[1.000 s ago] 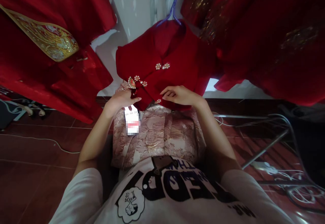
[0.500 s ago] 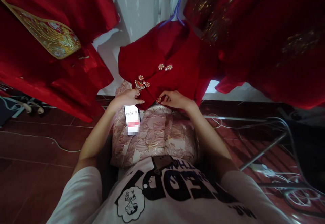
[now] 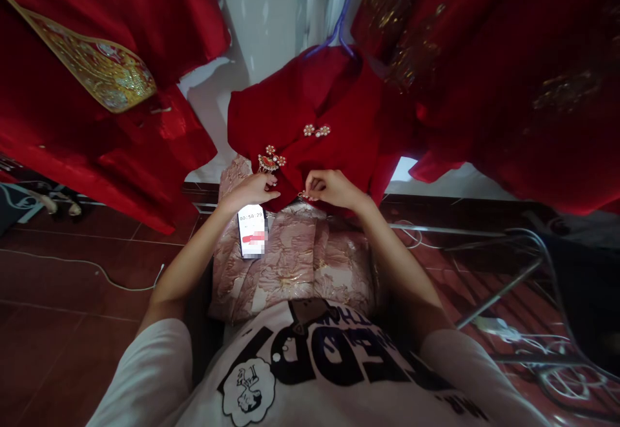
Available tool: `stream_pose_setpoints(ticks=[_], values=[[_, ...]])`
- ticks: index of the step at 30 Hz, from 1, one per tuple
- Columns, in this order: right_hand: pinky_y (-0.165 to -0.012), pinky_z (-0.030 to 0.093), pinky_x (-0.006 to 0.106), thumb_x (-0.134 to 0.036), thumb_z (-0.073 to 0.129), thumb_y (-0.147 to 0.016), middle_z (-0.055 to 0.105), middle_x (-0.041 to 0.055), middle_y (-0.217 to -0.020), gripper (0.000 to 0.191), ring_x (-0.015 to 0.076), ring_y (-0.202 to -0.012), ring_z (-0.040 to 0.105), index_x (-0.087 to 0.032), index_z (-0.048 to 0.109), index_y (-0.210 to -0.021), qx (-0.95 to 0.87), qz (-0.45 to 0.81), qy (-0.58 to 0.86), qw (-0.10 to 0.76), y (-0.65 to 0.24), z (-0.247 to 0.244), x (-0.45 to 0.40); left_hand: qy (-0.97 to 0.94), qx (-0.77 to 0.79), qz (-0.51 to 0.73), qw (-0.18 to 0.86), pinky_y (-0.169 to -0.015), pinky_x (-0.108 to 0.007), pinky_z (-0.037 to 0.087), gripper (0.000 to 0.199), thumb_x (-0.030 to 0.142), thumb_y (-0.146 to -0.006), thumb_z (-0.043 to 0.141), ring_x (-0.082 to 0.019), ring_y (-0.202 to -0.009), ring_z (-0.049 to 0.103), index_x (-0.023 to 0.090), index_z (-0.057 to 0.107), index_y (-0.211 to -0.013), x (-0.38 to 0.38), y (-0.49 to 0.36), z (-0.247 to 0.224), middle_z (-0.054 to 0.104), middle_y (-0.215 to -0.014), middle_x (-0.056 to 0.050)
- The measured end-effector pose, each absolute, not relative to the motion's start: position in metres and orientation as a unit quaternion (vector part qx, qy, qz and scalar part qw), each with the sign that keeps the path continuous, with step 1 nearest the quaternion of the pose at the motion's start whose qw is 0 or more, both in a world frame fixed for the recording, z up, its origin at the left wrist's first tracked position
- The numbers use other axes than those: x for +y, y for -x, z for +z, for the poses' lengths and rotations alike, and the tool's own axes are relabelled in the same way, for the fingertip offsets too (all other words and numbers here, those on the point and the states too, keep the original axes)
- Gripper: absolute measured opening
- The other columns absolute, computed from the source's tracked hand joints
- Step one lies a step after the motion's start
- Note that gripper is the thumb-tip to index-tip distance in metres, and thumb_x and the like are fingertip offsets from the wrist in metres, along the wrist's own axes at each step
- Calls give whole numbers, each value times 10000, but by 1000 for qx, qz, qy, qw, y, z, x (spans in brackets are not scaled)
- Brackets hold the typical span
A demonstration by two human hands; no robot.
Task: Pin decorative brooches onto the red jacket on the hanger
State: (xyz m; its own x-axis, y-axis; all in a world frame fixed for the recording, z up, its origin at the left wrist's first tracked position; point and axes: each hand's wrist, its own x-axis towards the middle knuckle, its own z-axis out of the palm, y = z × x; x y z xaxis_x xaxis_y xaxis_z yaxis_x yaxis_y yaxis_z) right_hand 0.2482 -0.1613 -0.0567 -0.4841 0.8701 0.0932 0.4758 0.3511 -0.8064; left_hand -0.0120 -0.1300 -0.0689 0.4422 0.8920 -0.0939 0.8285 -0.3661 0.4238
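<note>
A red short-sleeved jacket point(image 3: 339, 101) hangs from a purple hanger point(image 3: 338, 30), its lower edge lying over my lap. Pearl flower buttons point(image 3: 316, 131) show on its chest, and a fan-shaped brooch point(image 3: 268, 162) with flowers sits further left. Below that brooch my left hand point(image 3: 252, 190) rests at the jacket's hem, thumb apart from the bent fingers, with nothing visible between them. Pinched fingers of my right hand point(image 3: 333, 189) grip a small flower button point(image 3: 302, 196) near the hem; the fingers cover part of it.
A lit phone point(image 3: 252, 232) lies on the pink brocade skirt point(image 3: 290, 265) over my lap. Red embroidered garments point(image 3: 184, 20) hang on both sides. White cables point(image 3: 566, 375) and a metal-framed stand point(image 3: 501, 291) are on the right; another cable point(image 3: 111, 278) crosses the tiled floor.
My right hand's fingers have closed on the lower flower button, which now tilts and is more covered. My left hand has shifted slightly right, its fingers more bent.
</note>
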Motion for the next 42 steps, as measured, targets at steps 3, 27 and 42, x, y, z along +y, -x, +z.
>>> stream_pose_setpoints(ticks=[3,27,42], values=[[-763,558,265,-161,678,-845,803,53,-916,41,149,-819,753,-172,717,-839,-783,393,405,261,-249,-57,-160,-831,531,42,159,-1008,-304,565,401,233,-918,699,-256,-1131,752,101,715,-1296,-140,1,-61,762,-1285,-145],[-991,613,354,-221,654,-992,772,104,-1139,205,192,-1073,733,-173,827,-1090,-803,300,402,322,-211,-88,-163,-768,538,225,265,-769,-276,592,215,20,-698,704,-215,-855,787,138,748,-873,-131,0,-71,819,-900,-59],[-1016,519,392,-310,497,-1080,726,122,-1073,361,234,-1074,651,-166,807,-1197,-828,283,385,292,-216,-92,-155,-748,555,226,286,-728,-267,584,124,66,-683,697,-222,-845,797,156,702,-769,-131,-2,-74,823,-874,-77]])
